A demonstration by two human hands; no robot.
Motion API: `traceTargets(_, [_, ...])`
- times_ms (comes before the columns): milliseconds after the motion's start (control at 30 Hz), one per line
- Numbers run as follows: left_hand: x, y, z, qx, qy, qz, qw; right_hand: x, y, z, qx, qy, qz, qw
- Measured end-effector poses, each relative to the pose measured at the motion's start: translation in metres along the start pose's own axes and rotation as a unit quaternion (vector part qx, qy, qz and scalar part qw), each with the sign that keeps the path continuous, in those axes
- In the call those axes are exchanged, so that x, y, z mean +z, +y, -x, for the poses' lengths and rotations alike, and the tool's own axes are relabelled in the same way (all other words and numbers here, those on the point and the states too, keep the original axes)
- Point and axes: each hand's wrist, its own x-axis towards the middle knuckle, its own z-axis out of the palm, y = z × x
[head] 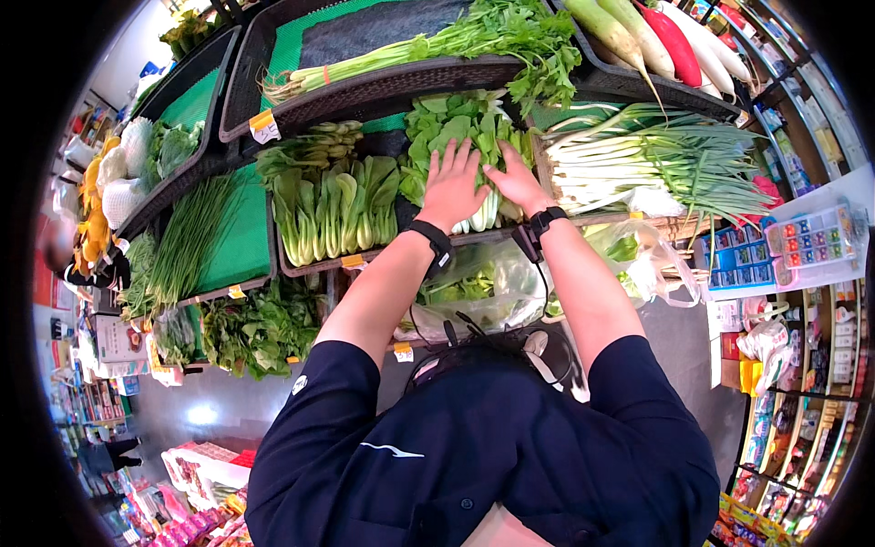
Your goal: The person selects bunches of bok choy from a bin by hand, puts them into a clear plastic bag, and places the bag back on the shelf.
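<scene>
Leafy greens with pale stems (444, 122) fill the middle crate, directly before me. Spread over them, palm down, my left hand (452, 186) rests on the leaves, its fingers apart. Close on its right, my right hand (516, 179) lies on the same greens with thumb and index finger apart; its other fingers are hard to make out. Neither hand appears to grip anything. Bok choy (342, 208) stands in a row left of my left hand. To the right of my right hand lie green onions (615, 161), white ends toward me.
Above, a black crate (383, 81) holds a bunch of celery (424, 51); radishes (666, 41) sit upper right. Chives (191, 236) lie left, on green matting. Below my forearms are plastic-bagged greens (472, 284). A compartment box of small colourful items (817, 236) stands at right.
</scene>
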Motion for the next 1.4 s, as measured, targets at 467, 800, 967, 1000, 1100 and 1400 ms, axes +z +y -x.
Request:
traceTargets(467, [-0.011, 0.018, -0.009, 0.057, 0.079, 0.068, 0.993, -0.029, -0.003, 0.018, 0.015, 0.214, 0.145, 0.966])
traceTargets(800, [-0.006, 0.015, -0.015, 0.146, 0.029, 0.162, 0.976, -0.010, 0.007, -0.009, 0.080, 0.045, 0.085, 0.992])
traceTargets(967, [-0.005, 0.012, -0.001, 0.119, 0.079, 0.101, 0.985, -0.010, 0.021, -0.026, 0.097, -0.001, 0.078, 0.992])
traceTargets(1000, [-0.008, 0.012, 0.003, 0.104, 0.069, 0.075, 0.989, -0.010, 0.020, -0.028, 0.078, -0.008, 0.088, 0.993])
traceTargets(1100, [-0.006, 0.024, 0.001, 0.101, 0.051, 0.067, 0.991, -0.017, 0.053, -0.033, 0.060, 0.056, 0.148, 0.986])
traceTargets(1400, [0.008, 0.004, 0.013, 0.063, 0.004, 0.045, 0.997, -0.023, -0.022, 0.014, -0.068, 0.295, 0.192, 0.934])
